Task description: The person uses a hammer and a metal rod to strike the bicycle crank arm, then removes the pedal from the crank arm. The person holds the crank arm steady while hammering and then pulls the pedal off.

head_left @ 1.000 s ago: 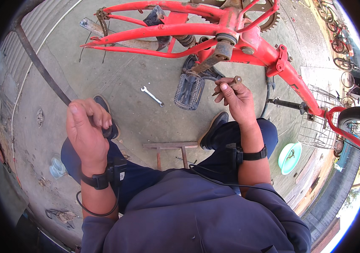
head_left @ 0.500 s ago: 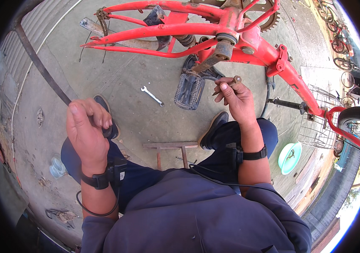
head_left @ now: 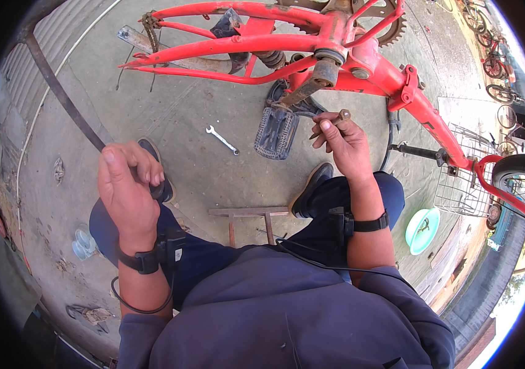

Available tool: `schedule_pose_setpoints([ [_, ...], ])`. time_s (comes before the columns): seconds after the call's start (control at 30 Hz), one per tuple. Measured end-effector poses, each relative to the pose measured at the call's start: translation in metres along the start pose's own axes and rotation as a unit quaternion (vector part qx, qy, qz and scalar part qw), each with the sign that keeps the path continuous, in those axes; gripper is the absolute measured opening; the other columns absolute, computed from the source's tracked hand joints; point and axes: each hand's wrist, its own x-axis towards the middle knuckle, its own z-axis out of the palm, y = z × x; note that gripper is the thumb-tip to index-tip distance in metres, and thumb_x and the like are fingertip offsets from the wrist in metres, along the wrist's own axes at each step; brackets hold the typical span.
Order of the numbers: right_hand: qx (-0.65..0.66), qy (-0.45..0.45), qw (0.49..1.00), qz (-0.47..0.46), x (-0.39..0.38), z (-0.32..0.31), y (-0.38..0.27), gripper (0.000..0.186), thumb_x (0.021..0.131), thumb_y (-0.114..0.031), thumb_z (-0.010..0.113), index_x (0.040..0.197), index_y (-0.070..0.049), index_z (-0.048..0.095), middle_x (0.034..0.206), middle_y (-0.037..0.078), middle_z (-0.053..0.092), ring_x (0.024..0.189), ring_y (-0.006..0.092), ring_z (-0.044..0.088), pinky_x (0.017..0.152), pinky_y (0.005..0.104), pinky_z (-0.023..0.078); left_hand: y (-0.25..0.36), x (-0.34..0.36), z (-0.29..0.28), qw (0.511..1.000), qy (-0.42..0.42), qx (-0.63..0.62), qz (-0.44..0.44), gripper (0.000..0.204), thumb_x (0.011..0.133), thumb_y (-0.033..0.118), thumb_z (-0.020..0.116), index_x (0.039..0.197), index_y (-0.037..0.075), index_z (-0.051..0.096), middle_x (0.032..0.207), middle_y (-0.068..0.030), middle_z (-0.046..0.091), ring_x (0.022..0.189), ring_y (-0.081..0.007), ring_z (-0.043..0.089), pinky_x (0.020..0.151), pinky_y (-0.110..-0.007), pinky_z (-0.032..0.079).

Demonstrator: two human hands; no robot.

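Note:
My left hand (head_left: 128,190) is closed around a dark metal bar (head_left: 62,95), which slants up to the upper left and meets another bar there. Between the thumb and fingers of my right hand (head_left: 352,150) is a short rusty metal rod (head_left: 344,115) with a thick blunt end and a narrow tip; my fingers hide its middle. Just beyond that hand is a black pedal (head_left: 276,132) on a worn crank arm (head_left: 302,92). The crank belongs to a red bicycle frame (head_left: 256,44) lying across the far side.
An open-end wrench (head_left: 222,140) lies on the floor between my feet and the frame. A low wooden stool (head_left: 249,212) is between my legs. At right are a pale green basin (head_left: 422,231) and a wire basket (head_left: 465,175). Several bicycles (head_left: 495,64) stand farther off.

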Motion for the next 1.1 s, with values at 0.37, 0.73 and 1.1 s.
schedule_pose_setpoints([
  [0.37,0.007,0.003,1.0,-0.001,0.0,0.001,0.001,0.025,0.106,-0.024,0.062,0.116,-0.002,0.07,0.097,0.004,0.073,0.073,0.0086,0.069,0.058,0.0211,0.045,0.001,0.0,0.001,1.0,-0.001,0.003,0.003,0.042,0.114,0.038,0.034,0.085,0.009,0.039,0.068,-0.0044,0.04,0.059,-0.0143,0.042,0.058,-0.03,0.041],
  [0.73,-0.048,0.068,0.996,-0.038,-0.007,-0.005,-0.003,0.021,0.106,-0.019,0.061,0.115,-0.003,0.07,0.11,0.007,0.07,0.085,0.0126,0.07,0.061,0.0226,0.047,0.004,-0.001,0.0,1.0,0.004,-0.002,0.002,0.041,0.115,0.034,0.035,0.083,0.008,0.04,0.067,-0.0042,0.041,0.059,-0.0143,0.043,0.058,-0.03,0.042],
  [1.1,-0.063,0.15,0.981,-0.108,-0.029,-0.018,-0.082,0.024,0.106,-0.021,0.062,0.11,0.002,0.067,0.105,0.009,0.067,0.083,0.0153,0.07,0.068,0.0267,0.054,0.006,-0.004,-0.005,1.0,0.015,0.004,0.009,0.043,0.114,0.034,0.037,0.08,0.008,0.04,0.067,-0.0028,0.041,0.06,-0.0131,0.043,0.058,-0.03,0.042],
])
